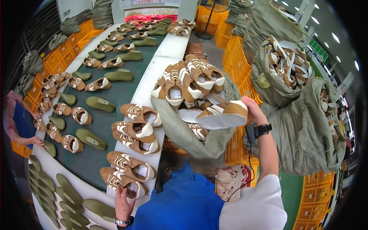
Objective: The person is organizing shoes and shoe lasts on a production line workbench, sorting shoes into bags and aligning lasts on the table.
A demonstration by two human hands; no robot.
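My right hand grips the heel end of a brown and white shoe upper, tilted so its pale underside shows. It hangs over a grey-green sack heaped with similar uppers. At the lower left, my left hand has its fingers on the heel of another brown and white upper, the nearest in a row on the white table ledge. Beside it lies a matching upper, with more uppers farther along. The left fingers curl at the heel opening.
A dark green conveyor belt carries uppers and green shoe lasts. More lasts lie at the lower left. Across the belt, a co-worker's hand reaches in. Full sacks and orange crates stand at right.
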